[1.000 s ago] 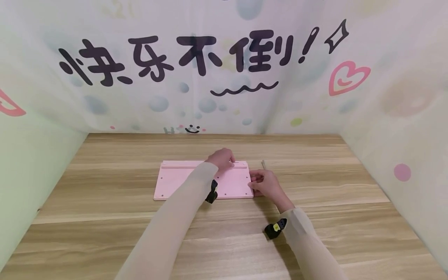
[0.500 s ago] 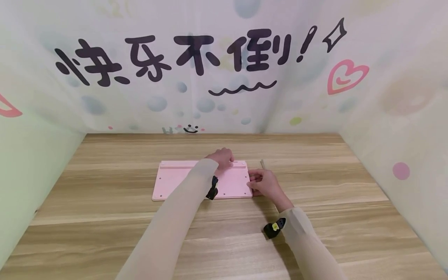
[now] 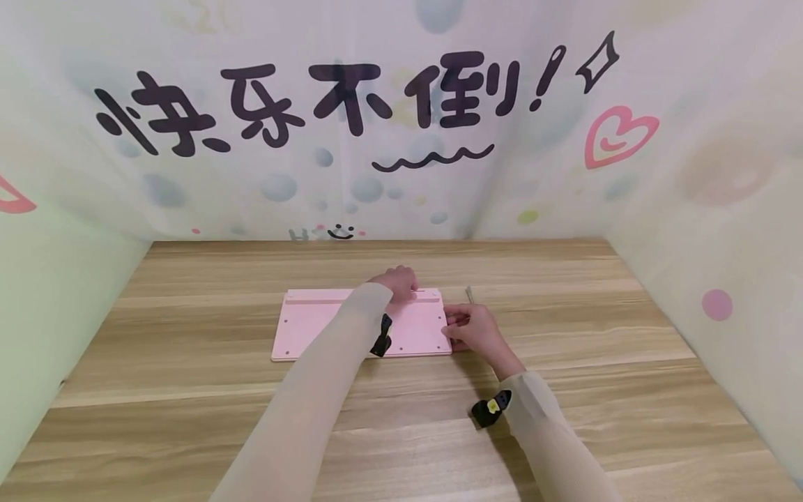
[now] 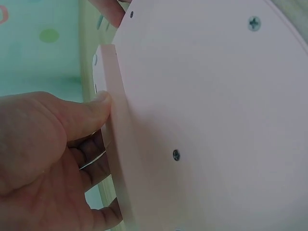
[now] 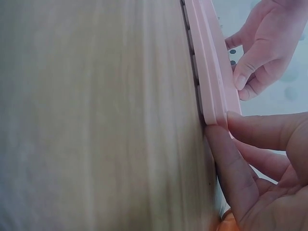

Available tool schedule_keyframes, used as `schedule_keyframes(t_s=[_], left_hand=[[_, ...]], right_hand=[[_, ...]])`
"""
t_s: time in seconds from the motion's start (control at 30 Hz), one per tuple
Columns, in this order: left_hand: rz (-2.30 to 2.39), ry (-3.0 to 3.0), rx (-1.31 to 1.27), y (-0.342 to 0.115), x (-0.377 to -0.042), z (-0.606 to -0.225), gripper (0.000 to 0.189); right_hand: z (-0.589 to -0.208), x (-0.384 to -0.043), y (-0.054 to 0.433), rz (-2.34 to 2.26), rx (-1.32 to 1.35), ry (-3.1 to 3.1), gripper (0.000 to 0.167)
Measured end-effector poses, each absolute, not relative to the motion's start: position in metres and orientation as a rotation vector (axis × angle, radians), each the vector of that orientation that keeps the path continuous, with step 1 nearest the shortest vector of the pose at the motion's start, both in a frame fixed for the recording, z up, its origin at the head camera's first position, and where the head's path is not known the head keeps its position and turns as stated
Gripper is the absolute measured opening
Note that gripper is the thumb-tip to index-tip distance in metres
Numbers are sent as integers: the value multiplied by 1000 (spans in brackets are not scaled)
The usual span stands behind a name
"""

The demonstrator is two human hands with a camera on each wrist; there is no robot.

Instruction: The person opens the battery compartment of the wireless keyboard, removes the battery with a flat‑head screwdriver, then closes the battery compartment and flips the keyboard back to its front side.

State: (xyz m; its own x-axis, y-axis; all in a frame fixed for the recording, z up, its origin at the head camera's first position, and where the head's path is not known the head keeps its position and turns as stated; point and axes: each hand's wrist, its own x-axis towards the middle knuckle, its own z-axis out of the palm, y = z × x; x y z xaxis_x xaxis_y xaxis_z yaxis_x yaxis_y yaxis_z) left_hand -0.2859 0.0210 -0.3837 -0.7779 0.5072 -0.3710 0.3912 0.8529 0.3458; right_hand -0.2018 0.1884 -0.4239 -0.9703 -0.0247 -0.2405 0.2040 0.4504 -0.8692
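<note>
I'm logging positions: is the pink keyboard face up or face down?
Face down: the pink keyboard shows screws and a raised bar on top.

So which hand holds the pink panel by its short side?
The right hand: it pinches the short side of the pink panel, while the left hand grips the long far edge.

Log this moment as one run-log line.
Pink board: screw side up; left hand: grips far ridge; right hand: pinches board's right edge; thin rod: beyond right hand
</note>
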Motion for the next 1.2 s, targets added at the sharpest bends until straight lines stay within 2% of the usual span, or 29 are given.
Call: schedule_keyframes(t_s=[0.27, 0.5, 0.83, 1.2], left_hand=[[343, 2566, 662, 22, -284, -383, 36], [287, 2571, 639, 23, -288, -383, 12], [441, 2584, 712, 16, -286, -383, 14], [707, 2711, 620, 8, -274, -387, 10]], right_hand=[[-424, -201, 189, -1519, 158, 2493, 41], [-421, -202, 188, -1508, 157, 2494, 40], [-421, -203, 189, -1512, 168, 2500, 40], [-423, -201, 188, -1532, 178, 2479, 40]])
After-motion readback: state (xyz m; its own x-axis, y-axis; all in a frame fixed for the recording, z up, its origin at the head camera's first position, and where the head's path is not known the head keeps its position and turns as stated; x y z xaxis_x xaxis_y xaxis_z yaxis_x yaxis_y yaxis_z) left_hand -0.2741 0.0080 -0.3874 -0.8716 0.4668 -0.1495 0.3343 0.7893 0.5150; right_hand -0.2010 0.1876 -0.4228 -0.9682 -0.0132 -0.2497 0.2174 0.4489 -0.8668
